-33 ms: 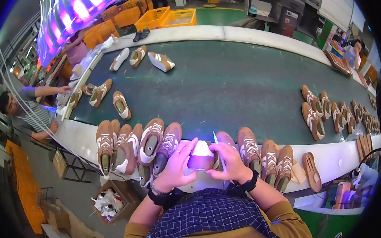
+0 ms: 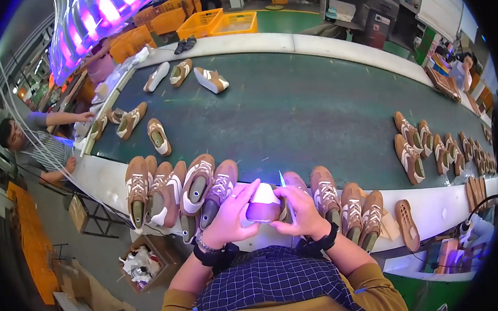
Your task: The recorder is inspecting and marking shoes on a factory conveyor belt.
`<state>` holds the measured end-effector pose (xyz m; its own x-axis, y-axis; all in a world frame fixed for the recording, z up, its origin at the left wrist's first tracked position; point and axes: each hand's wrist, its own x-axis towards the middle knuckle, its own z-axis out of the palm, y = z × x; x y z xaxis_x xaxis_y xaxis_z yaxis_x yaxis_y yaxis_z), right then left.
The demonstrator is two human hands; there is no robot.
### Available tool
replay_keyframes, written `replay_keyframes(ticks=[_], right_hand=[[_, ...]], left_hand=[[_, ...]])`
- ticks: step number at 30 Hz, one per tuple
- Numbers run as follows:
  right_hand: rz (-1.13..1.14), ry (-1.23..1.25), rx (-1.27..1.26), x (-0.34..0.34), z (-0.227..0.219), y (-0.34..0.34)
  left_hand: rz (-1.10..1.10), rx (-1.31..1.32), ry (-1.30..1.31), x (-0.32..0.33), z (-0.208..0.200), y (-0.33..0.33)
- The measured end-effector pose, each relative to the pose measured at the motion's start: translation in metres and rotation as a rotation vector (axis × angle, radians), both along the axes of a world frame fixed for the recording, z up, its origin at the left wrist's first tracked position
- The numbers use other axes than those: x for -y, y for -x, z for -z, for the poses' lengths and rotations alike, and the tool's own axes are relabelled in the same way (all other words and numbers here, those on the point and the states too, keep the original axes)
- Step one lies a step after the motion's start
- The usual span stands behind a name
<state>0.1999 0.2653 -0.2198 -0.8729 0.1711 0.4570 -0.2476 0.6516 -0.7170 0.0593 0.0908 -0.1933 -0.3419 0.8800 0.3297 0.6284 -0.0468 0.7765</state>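
Note:
Close to my apron, both hands hold a brown shoe (image 2: 263, 212) with its white heel patch under violet light. My left hand (image 2: 230, 218) grips its left side, a ring on one finger. On the opposite side my right hand (image 2: 302, 212) is closed round the shoe, and a thin pale pen-like stick (image 2: 282, 179) points up from between its fingers. What that stick is, I cannot make out. Brown laced shoes stand in a row at either side, among them a shoe (image 2: 222, 186) by my left hand and a shoe (image 2: 324, 191) by my right.
Beyond my hands runs a dark green conveyor belt (image 2: 269, 115) with shoes scattered at left and grouped at right. A loose brown sole (image 2: 407, 225) lies on the white ledge (image 2: 440, 202). An open cardboard box (image 2: 167, 267) sits lower left. A co-worker (image 2: 40, 144) reaches toward the belt's left end.

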Motion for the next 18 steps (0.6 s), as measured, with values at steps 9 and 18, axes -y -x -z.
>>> replay_keyframes(ticks=[9, 18], right_hand=[[0.023, -0.066, -0.029, 0.007, -0.004, -0.011], [0.042, -0.061, -0.009, 0.002, 0.001, -0.014]], left_hand=[[0.054, -0.045, -0.039, -0.008, -0.005, 0.002], [0.029, -0.072, -0.083, -0.017, 0.0, 0.001]])
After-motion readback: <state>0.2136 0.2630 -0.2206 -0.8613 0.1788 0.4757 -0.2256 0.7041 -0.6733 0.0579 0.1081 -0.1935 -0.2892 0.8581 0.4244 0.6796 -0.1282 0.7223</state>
